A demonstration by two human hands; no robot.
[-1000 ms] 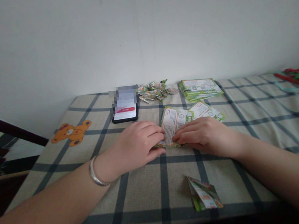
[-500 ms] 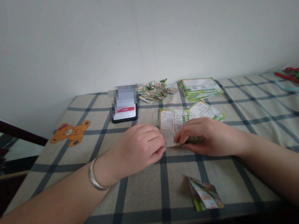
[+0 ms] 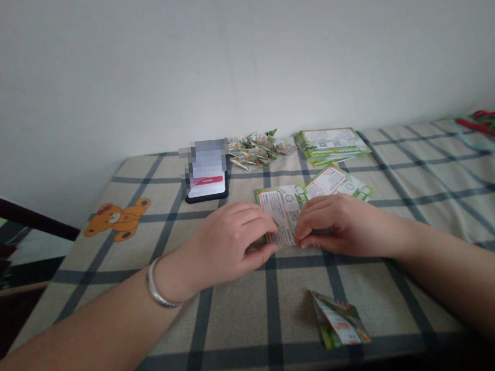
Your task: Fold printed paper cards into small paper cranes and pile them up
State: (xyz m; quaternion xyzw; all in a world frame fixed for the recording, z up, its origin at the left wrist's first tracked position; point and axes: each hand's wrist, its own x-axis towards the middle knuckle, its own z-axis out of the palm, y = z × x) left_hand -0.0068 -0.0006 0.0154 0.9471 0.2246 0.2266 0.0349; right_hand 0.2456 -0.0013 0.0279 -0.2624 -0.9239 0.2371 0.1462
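A green-and-white printed leaflet [image 3: 277, 203] lies between my hands, its print facing up. My left hand [image 3: 237, 238], with a silver bangle at the wrist, has its fingertips and thumb at the leaflet's left edge. At the leaflet's near right part, my right hand [image 3: 341, 220] pinches the paper between thumb and bent fingers. Another leaflet [image 3: 336, 180] of the same print lies just behind my right hand, partly covered. Closer to me rests a folded paper piece [image 3: 339, 319], made from similar printed paper.
Several folded paper pieces [image 3: 257, 150] are heaped by the wall, beside a stack of leaflets [image 3: 333, 143]. A phone [image 3: 206, 180] lies left of them. Red and green items [image 3: 493, 126] sit at the far right. A bear picture [image 3: 118, 220] marks the checked tablecloth [image 3: 238, 330].
The leaflet has shifted slightly left. My left thumb has parted from the fingers and now meets the leaflet's edge. My right hand stays in nearly the same place.
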